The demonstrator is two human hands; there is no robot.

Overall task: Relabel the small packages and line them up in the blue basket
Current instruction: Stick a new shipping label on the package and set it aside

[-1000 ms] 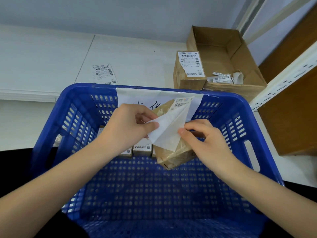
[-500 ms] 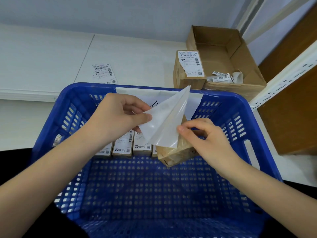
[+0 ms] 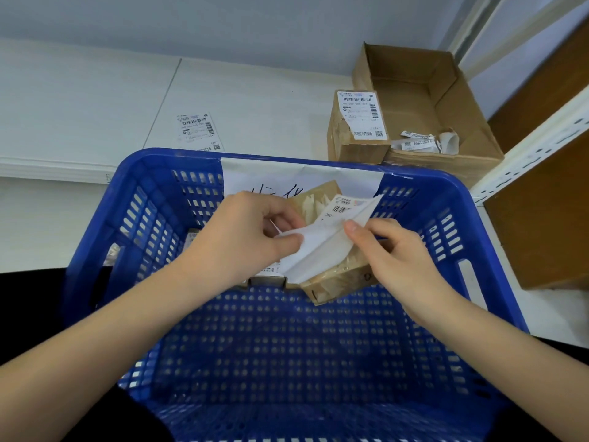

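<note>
Over the blue basket (image 3: 95, 237) I hold a small brown cardboard package (image 3: 338, 279). My right hand (image 3: 401, 260) grips the package and its thumb presses a white shipping label (image 3: 322, 247). My left hand (image 3: 245, 240) pinches the label's lower left corner; the label is partly folded, its barcode end up at the right. Behind my hands, a row of small labelled packages (image 3: 267, 275) stands against the basket's far side, mostly hidden.
A white paper sign (image 3: 287, 177) hangs on the basket's far wall. On the white table lie a loose label (image 3: 197, 132), a small labelled box (image 3: 360, 126) and an open cardboard box (image 3: 424, 100) with label scraps. A white shelf post (image 3: 526, 148) stands at the right.
The label stood peeled up half a second ago; now it has come down onto the package with its printed side up. My left hand moved right and lower.
</note>
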